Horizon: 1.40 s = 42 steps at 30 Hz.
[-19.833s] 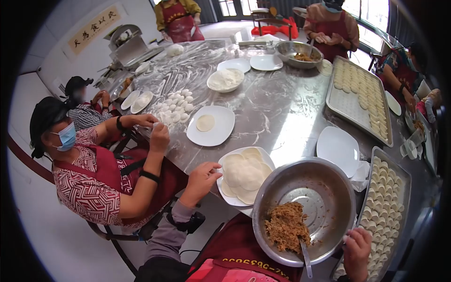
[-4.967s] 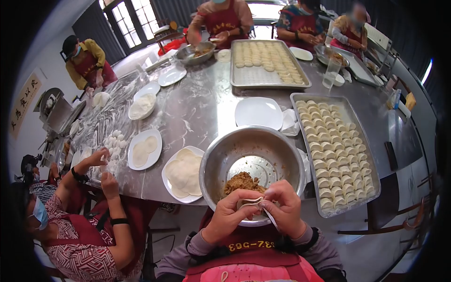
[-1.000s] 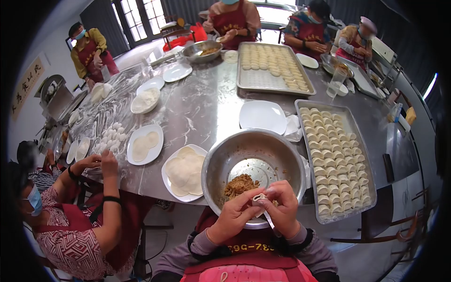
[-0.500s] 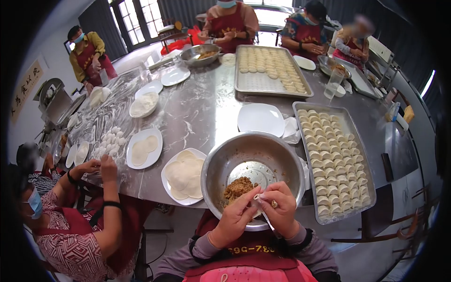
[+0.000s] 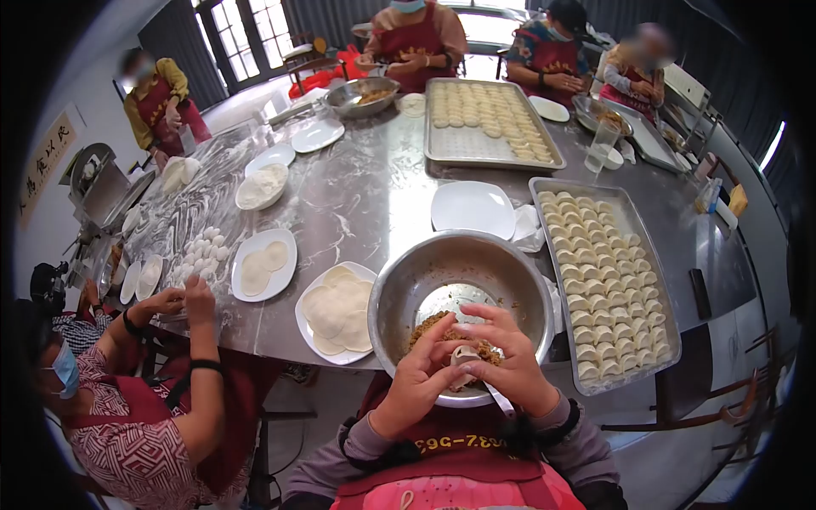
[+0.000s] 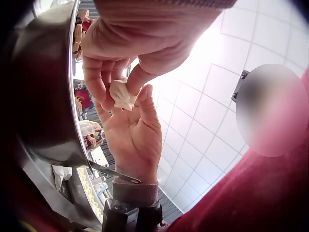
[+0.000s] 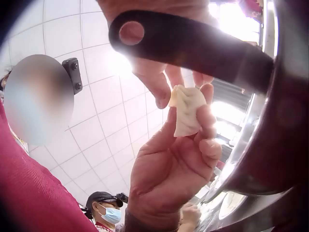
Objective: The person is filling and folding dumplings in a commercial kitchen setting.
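Over the steel bowl (image 5: pixel 399 263) my left hand (image 5: pixel 416 374) pinches a pleated dumpling (image 7: pixel 188 111) between thumb and fingers. In the right wrist view its folded edge shows a row of pleats. My right hand (image 5: pixel 514 365) is close beside it, with fingers spread and thumb near the dumpling; its palm shows in the left wrist view. Brown minced filling (image 5: pixel 425 327) lies in the bowl, partly hidden behind the hands. A spoon handle (image 5: pixel 500 399) leans out over the bowl's near rim, below the right hand.
Left of the bowl is a plate (image 5: pixel 304 327) of round wrappers. At right stands a tray (image 5: pixel 671 340) with rows of dumplings; a white plate (image 5: pixel 472 208) is behind the bowl. Another dumpling tray (image 5: pixel 442 153) is farther back. A person (image 5: pixel 153 391) sits at the left.
Nearly 20 seconds ago my hands were apart, the left at the wrapper plate. Later both worked on a folded wrapper. Now its edge is pleated and my right fingers have spread off it.
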{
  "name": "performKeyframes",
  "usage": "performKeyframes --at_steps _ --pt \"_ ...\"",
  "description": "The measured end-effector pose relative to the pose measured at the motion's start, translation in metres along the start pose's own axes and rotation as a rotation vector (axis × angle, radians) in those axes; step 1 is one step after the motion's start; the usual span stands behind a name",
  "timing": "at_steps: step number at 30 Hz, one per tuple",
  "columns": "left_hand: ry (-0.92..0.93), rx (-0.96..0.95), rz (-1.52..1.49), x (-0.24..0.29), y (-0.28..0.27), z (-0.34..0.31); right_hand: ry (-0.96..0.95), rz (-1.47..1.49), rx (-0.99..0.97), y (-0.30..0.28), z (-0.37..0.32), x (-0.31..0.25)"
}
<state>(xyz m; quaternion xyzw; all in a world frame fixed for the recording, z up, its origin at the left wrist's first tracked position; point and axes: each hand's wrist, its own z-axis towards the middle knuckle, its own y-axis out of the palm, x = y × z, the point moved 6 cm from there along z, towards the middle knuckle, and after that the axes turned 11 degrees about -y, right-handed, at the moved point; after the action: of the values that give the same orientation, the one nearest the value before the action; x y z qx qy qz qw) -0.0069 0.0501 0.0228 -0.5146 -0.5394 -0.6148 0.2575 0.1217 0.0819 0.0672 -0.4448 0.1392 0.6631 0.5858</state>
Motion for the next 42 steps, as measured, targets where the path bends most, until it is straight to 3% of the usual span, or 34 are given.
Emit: performKeyframes --at_steps 5,11,14,17,21,24,31,35,38,42 --pt "-0.018 0.029 0.011 0.004 0.004 -0.002 -0.095 0.113 -0.103 0.011 0.001 0.008" --pt "-0.169 -0.068 -0.016 0.000 0.006 0.003 -0.179 0.112 -0.071 0.004 -0.003 0.006" --pt "-0.161 -0.103 -0.049 0.002 0.010 0.005 0.028 0.249 0.032 0.000 -0.002 0.001" --pt "-0.170 -0.066 -0.033 0.006 0.013 0.006 0.091 0.374 0.081 -0.004 -0.007 0.006" --pt "-0.112 -0.099 -0.033 0.006 0.015 0.008 -0.117 0.199 -0.048 -0.004 -0.010 0.013" --pt "-0.103 -0.108 -0.053 0.006 0.016 0.008 -0.146 0.130 -0.042 -0.005 -0.010 0.006" --pt "-0.064 -0.085 -0.178 -0.005 0.012 0.013 0.099 0.439 0.145 0.002 -0.022 0.016" --pt "-0.023 -0.084 -0.253 -0.013 0.009 0.017 -0.045 0.232 0.108 0.002 -0.020 0.016" --pt "-0.058 -0.060 -0.259 -0.013 0.011 0.017 0.095 0.355 0.206 0.003 -0.019 0.014" --pt "-0.105 -0.066 -0.323 -0.014 0.017 0.016 0.122 0.370 0.295 0.001 -0.025 0.015"
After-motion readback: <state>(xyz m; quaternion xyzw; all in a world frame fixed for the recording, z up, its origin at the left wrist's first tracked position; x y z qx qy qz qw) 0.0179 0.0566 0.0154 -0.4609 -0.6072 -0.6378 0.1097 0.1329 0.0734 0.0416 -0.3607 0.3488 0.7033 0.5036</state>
